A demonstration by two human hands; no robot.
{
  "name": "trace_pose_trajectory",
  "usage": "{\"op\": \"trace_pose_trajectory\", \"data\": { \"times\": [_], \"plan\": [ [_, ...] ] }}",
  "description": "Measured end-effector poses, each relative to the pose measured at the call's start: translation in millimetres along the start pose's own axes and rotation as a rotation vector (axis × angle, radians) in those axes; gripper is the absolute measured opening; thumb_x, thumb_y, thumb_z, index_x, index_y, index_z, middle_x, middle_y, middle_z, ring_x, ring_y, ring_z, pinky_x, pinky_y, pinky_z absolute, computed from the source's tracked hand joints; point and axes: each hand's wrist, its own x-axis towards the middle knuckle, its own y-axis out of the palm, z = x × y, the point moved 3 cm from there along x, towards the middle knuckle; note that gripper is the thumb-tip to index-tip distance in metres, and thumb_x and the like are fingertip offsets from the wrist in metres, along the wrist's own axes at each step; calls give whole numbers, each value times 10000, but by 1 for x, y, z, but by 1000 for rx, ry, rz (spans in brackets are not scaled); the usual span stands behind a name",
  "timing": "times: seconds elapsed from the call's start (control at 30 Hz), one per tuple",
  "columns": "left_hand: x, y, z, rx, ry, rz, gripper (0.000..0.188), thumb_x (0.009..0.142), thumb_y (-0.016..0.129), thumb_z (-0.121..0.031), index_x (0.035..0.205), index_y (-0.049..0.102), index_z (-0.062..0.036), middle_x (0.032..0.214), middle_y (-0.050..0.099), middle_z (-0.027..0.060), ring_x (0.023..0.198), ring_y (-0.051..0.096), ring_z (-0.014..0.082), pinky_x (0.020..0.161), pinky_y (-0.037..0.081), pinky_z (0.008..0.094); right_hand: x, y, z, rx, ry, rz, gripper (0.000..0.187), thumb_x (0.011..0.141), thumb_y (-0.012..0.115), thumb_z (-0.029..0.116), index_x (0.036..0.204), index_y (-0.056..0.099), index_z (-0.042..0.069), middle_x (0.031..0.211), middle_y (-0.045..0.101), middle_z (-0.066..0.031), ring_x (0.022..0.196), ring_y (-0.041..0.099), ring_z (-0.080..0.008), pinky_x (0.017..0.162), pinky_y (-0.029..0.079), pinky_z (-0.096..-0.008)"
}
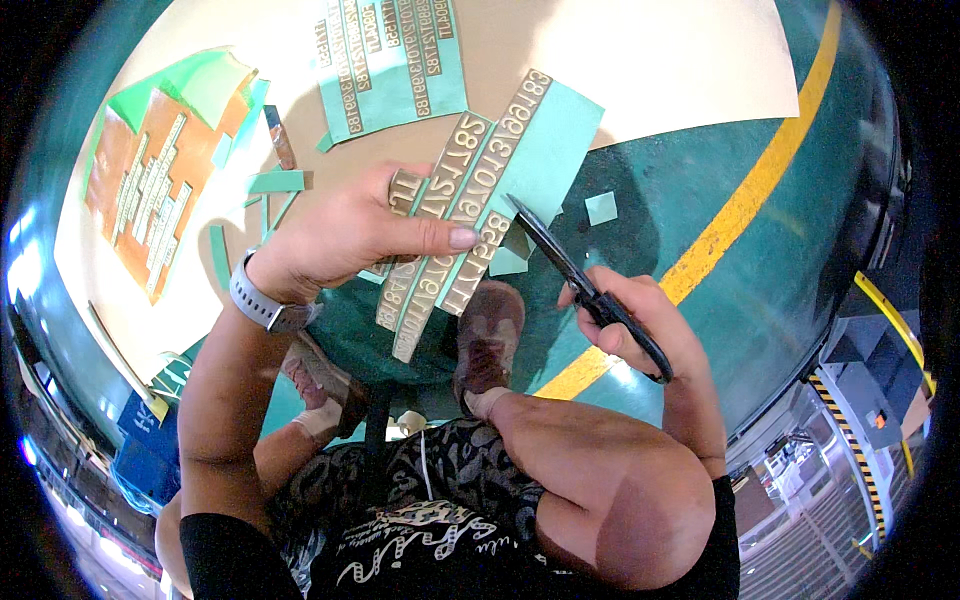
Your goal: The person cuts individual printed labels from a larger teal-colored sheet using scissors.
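My left hand (345, 230) grips a light-green sheet (562, 125) bearing strips of raised characters, thumb on top and fingers behind. Parts of it are cut into long narrow strips that fan out toward me; a plain green area is at its far right end. Black-handled scissors (555, 248) are in my right hand (650, 315), fingers wrapped round the handles. Their blade tips point up and left and lie at the sheet's right edge. From this angle I cannot tell whether the tips touch the sheet.
Another green sheet with character strips (395, 75) lies on the pale board (690, 70) ahead. At left is an orange-brown sheet (155, 190) with strips, beside green offcuts (275, 181). Small green scraps (601, 208) lie on the green floor, crossed by a yellow line (740, 225).
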Motion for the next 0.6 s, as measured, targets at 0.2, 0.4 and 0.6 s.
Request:
{"op": "trace_pose_trajectory", "data": {
  "times": [0.2, 0.4, 0.6],
  "plan": [
    [-9, -6, -5, 129, -48, -9, 700, 650, 820, -261, 1173, 476, 54, 977, 611, 94, 893, 574, 140, 769, 464, 251, -3, 2, 3, -72, 17, 64, 504, 742, 691, 446, 1040, 535, 72, 607, 513, -45, 539, 535, -171, 501, 416, -293],
    [-10, -8, -2, 242, -63, -26, 819, 601, 842, -354, 1198, 461, 57, 989, 599, 108, 952, 550, 167, 812, 443, 268, -6, 4, 5, -106, 0, 83, 439, 751, 716, 335, 1053, 530, 78, 616, 528, -72, 549, 566, -186, 502, 420, -304],
    [-10, -5, 2, 168, -98, 40, 711, 634, 836, -243, 1164, 473, 62, 995, 606, 95, 936, 555, 147, 816, 447, 263, -10, 4, 6, -178, -5, 109, 467, 744, 706, 380, 1049, 527, 74, 635, 537, -119, 561, 575, -259, 509, 423, -329]
  ]
}}
